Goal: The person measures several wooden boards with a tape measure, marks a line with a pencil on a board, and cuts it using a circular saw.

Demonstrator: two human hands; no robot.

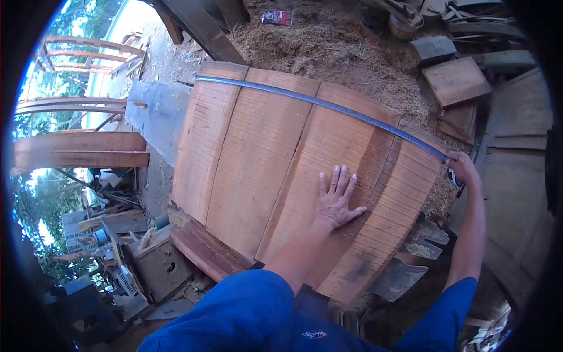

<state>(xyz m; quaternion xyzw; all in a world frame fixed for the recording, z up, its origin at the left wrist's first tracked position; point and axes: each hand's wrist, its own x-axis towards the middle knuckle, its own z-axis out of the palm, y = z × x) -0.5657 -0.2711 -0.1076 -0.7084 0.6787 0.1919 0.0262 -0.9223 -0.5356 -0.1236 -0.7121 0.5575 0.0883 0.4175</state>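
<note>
- The left hand (336, 199) lies flat, fingers spread wide, palm on the boards (281, 170), gripping nothing.
- The right hand (461, 167), at three o'clock, is closed on the end of a tape measure (328, 105) stretched across the far edge.
- Four boards lie side by side.
- A sawdust heap (340, 47) borders twelve o'clock; a drop-off lies at nine o'clock.
</note>
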